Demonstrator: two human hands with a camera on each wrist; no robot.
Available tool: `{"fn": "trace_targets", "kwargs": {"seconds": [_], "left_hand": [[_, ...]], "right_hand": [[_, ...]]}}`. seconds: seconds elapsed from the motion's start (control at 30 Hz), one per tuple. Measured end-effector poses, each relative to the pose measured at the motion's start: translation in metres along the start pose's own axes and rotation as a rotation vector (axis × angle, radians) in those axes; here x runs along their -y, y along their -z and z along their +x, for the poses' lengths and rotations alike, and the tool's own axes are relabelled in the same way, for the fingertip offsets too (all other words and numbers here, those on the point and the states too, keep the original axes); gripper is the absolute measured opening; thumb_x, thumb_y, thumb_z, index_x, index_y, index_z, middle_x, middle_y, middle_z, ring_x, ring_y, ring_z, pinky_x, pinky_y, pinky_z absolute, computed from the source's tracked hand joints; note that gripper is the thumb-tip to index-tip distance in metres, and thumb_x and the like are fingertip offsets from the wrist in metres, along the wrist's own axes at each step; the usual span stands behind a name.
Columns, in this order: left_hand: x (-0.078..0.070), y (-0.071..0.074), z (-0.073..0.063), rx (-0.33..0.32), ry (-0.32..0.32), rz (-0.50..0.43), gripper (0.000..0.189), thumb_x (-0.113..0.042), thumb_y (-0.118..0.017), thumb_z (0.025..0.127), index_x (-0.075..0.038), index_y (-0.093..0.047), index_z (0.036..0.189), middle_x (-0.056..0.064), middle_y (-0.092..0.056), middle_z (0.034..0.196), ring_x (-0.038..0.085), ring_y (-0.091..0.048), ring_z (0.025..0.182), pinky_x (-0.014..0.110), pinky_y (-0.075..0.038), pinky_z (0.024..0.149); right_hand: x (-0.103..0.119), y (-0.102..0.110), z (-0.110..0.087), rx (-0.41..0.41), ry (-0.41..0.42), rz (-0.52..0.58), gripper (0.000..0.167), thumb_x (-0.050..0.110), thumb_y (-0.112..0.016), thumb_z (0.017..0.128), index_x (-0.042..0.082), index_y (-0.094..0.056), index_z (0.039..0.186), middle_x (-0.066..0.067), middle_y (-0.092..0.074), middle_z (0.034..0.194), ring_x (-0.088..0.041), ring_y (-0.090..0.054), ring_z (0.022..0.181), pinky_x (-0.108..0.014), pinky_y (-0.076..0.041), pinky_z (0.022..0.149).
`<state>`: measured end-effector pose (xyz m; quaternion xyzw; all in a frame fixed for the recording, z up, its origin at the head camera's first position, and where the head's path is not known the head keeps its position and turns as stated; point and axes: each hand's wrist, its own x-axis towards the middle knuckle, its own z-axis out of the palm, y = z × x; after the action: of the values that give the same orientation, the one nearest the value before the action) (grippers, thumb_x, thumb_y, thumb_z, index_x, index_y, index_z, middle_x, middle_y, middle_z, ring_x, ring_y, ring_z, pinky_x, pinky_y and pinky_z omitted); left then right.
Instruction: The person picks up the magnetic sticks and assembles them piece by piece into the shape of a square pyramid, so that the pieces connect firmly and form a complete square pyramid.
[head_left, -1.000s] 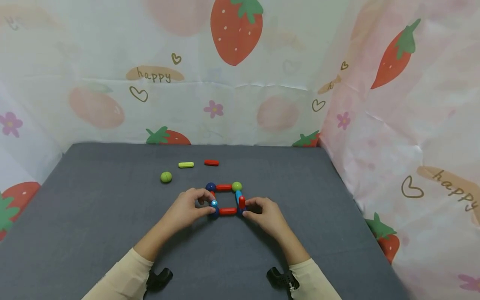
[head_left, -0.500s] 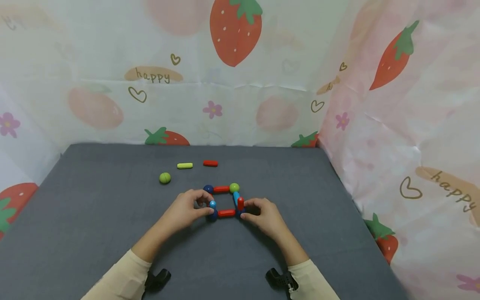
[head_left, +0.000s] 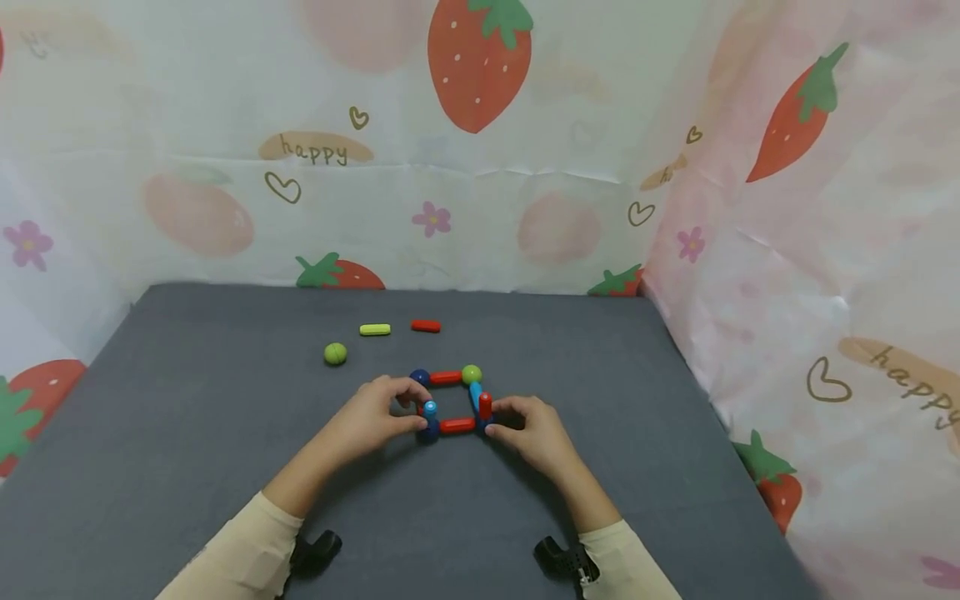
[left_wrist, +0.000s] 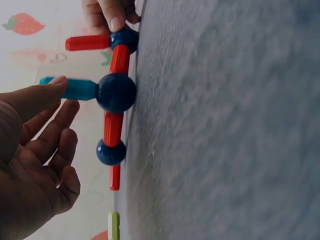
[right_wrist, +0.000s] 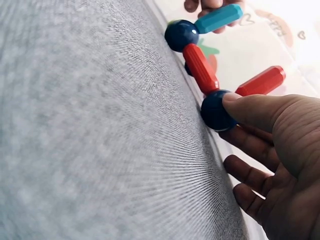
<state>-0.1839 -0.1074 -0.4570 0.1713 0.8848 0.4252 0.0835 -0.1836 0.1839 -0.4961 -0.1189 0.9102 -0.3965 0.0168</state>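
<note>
A: Counter (head_left: 637,500), between left hand (head_left: 384,410) and right hand (head_left: 534,427)?
B: Rod-and-ball frame (head_left: 457,426); left wrist view exposes its left red rod (left_wrist: 113,129), mostly hand-covered in head view
A: Grips?
B: Left pinches upright blue rod (left_wrist: 79,89); right pinches navy ball (right_wrist: 217,111), clearest in right wrist view

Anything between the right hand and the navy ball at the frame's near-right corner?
Nothing visible: the right hand has its thumb on the navy ball. The upright red rod rises from that ball, not between them.
</note>
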Motion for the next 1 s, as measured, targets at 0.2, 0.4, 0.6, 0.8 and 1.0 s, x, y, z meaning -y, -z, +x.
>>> {"fn": "trace_targets", "kwargs": {"seconds": [0.2, 0.4, 0.6, 0.8, 1.0], "left_hand": [[0.008, 0.015, 0.011, 0.017, 0.018, 0.022, 0.025, -0.025, -0.078, 0.093, -0.023, -0.072, 0.117, 0.001, -0.065, 0.118, 0.025, -0.054, 0.111, 0.037, -0.048, 0.080], [0.018, 0.028, 0.037, 0.036, 0.039, 0.054, 0.032, -0.024, -0.077, 0.094, -0.018, -0.070, 0.124, 0.005, -0.066, 0.123, 0.027, -0.054, 0.114, 0.038, -0.050, 0.080], [0.029, 0.028, 0.057, 0.106, 0.037, 0.095, 0.037, -0.025, -0.077, 0.094, -0.018, -0.068, 0.129, 0.004, -0.065, 0.126, 0.026, -0.054, 0.114, 0.040, -0.052, 0.086], [0.039, 0.024, 0.069, 0.155, 0.027, 0.139, 0.033, -0.022, -0.074, 0.096, -0.019, -0.069, 0.128, 0.005, -0.066, 0.130, 0.024, -0.060, 0.112, 0.041, -0.052, 0.090], [0.040, 0.025, 0.073, 0.164, 0.036, 0.157, 0.029, -0.018, -0.072, 0.097, -0.018, -0.069, 0.125, 0.006, -0.067, 0.127, 0.023, -0.061, 0.109, 0.041, -0.053, 0.089]], "right_hand": [[0.001, 0.001, -0.001, -0.009, 0.003, 0.004, 0.031, 0.029, -0.084, 0.086, 0.020, -0.077, 0.115, 0.005, -0.074, 0.112, -0.019, -0.062, 0.108, -0.046, -0.050, 0.097], [0.001, 0.001, -0.002, -0.001, -0.010, 0.001, 0.030, 0.029, -0.084, 0.087, 0.021, -0.076, 0.115, 0.006, -0.073, 0.111, -0.017, -0.061, 0.106, -0.045, -0.051, 0.094], [-0.001, 0.000, -0.003, -0.003, -0.009, -0.006, 0.030, 0.029, -0.084, 0.087, 0.022, -0.076, 0.115, 0.006, -0.073, 0.113, -0.019, -0.061, 0.108, -0.046, -0.050, 0.096], [-0.004, -0.001, -0.002, 0.005, -0.001, -0.005, 0.031, 0.032, -0.083, 0.087, 0.023, -0.076, 0.116, 0.008, -0.073, 0.112, -0.017, -0.061, 0.108, -0.045, -0.050, 0.095], [-0.005, -0.001, 0.000, 0.009, -0.023, -0.001, 0.030, 0.033, -0.083, 0.088, 0.025, -0.076, 0.116, 0.009, -0.071, 0.111, -0.015, -0.060, 0.107, -0.043, -0.051, 0.093]]}}
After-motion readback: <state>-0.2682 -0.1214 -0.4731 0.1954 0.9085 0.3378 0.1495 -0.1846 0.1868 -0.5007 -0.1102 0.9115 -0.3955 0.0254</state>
